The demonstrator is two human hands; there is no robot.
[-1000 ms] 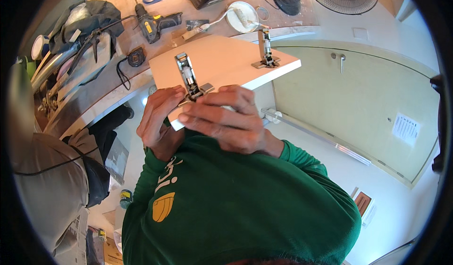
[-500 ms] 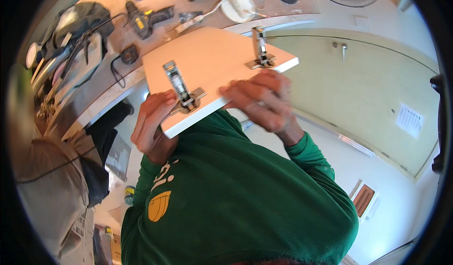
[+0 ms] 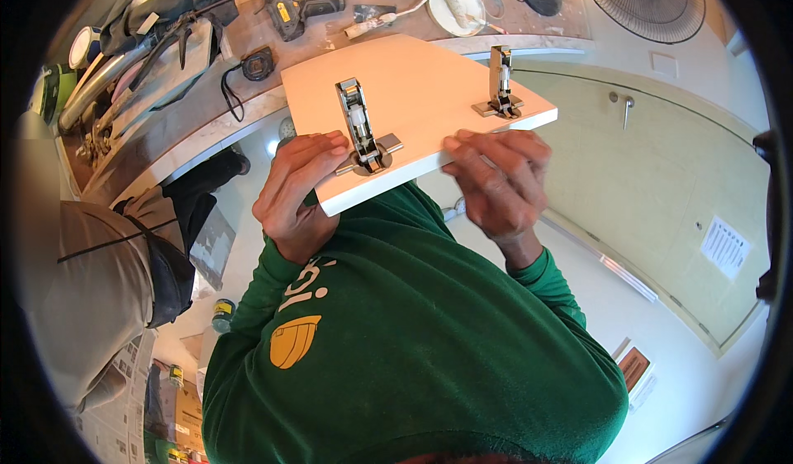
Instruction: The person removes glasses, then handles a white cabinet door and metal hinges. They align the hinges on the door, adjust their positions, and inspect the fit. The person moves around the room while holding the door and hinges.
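Note:
A white cabinet door (image 3: 413,92) is held up between my hands, its near edge toward me. Two metal cabinet hinges stand up from its face, the left hinge (image 3: 361,125) and the right hinge (image 3: 500,84). My left hand (image 3: 301,187) grips the near left corner, fingertips on the face beside the left hinge. My right hand (image 3: 504,179) pinches the near edge between the hinges, closer to the right one. The underside of the door is hidden, and so are parts of both thumbs.
Beyond the door runs a worktop (image 3: 318,55) bearing a cordless drill (image 3: 289,8), a tape measure (image 3: 258,63), a brush (image 3: 372,24) and a white round lid (image 3: 456,8). A fan (image 3: 644,1) stands far right. Another person (image 3: 99,274) is at left. A pale door (image 3: 636,175) is at right.
The view has shifted, so the worktop and its tools appear farther right. My right hand has slid a little along the near edge toward the right. Both hands keep hold of the cabinet door.

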